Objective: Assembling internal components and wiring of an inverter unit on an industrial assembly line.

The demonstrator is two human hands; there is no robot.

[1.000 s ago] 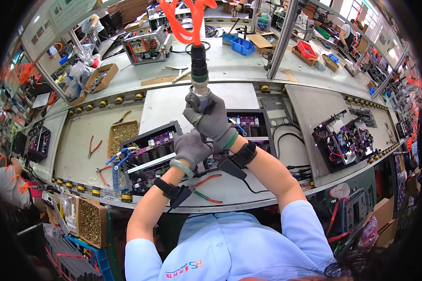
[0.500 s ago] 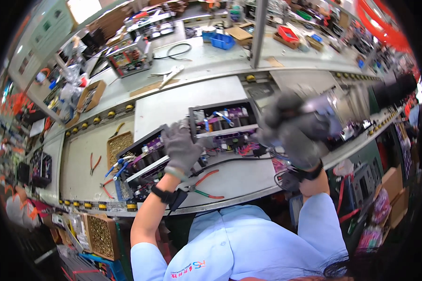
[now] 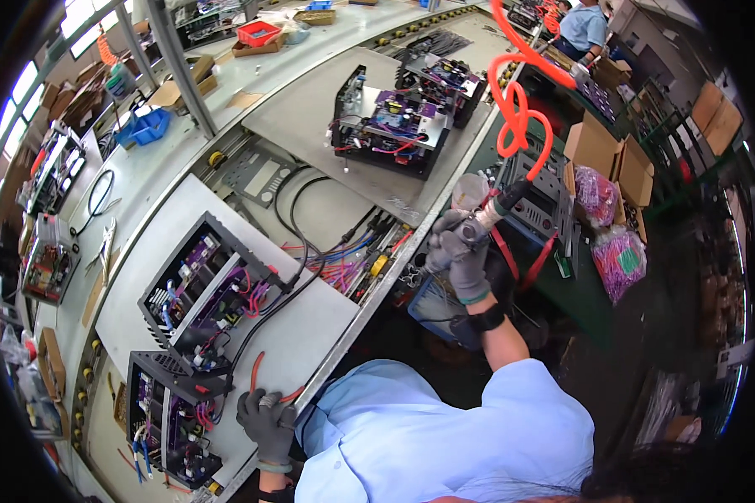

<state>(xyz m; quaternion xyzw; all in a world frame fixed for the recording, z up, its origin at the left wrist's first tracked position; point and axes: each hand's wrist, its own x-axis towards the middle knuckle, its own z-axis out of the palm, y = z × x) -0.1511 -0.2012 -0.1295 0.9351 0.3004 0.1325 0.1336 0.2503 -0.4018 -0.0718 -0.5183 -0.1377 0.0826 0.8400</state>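
My right hand (image 3: 460,256), in a grey glove, is wrapped around a metal-bodied air screwdriver (image 3: 488,216) with a dark end joined to an orange-red coiled hose (image 3: 520,117). It is held out past the bench's front edge. My gloved left hand (image 3: 267,422) lies at that edge with its fingers curled over a pair of pliers (image 3: 258,367); the orange-red handles stick out and the jaws are hidden under the fingers. Left of it are two open black-cased units with purple circuit boards, a nearer one (image 3: 172,419) and a farther one (image 3: 201,293).
Two more open units (image 3: 394,121) stand on a grey board farther along the line. Black cables (image 3: 302,210) and coloured wires (image 3: 335,272) lie between the boards. Beyond the bench edge are a grey panelled box (image 3: 533,201), a carton (image 3: 596,147) and bagged pink parts (image 3: 619,260). A metal post (image 3: 180,67) rises behind.
The view has swung to the right. My left hand has gone from a unit's casing to the pliers. The right hand has carried the screwdriver off the units and past the bench edge.
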